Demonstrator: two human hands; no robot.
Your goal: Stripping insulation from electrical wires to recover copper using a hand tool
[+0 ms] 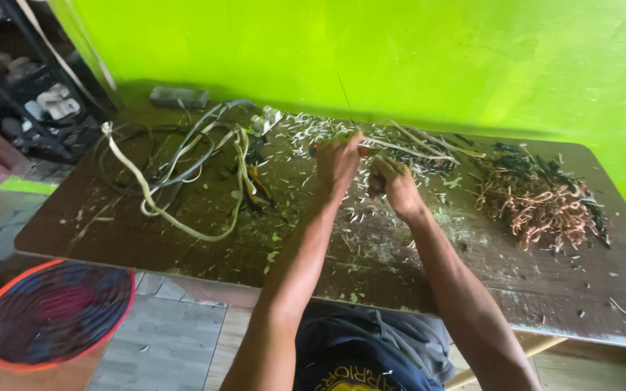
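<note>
Left hand (pixel 338 161) raised over the middle of the dark brown, scratched wooden tabletop (pixel 400 268), fingers curled shut around a small red-handled tool (pixel 362 150), only a sliver of red showing past the knuckles. Right hand (pixel 394 182) just beside it, nearly touching, fingers closed in a fist on the near end of a thin pale stripped wire (pixel 418 152). From the right fingers, that wire running away and to the right, toward the green wall (pixel 400 58). Beyond both sets of fingers, a scatter of pale insulation shavings and cut bits (pixel 313 134) spread over the tabletop. Well to the right of the right fingers, a tangled heap of bare copper-coloured wire (pixel 537 203), with dark scraps around its far edge. Well to the left of the left fingers, a loose coil of cream, grey and black cables (pixel 182 166), one thick cream cable looping toward the near edge. Farther left and beyond, against the wall, a small grey rectangular block (pixel 179 96). Below the tabletop's left corner, on the tiled floor, a round woven mat with an orange rim and dark blue and red centre (pixel 52 315). Exact grip of the left fingers on the tool mostly hidden by the back of the hand.
</note>
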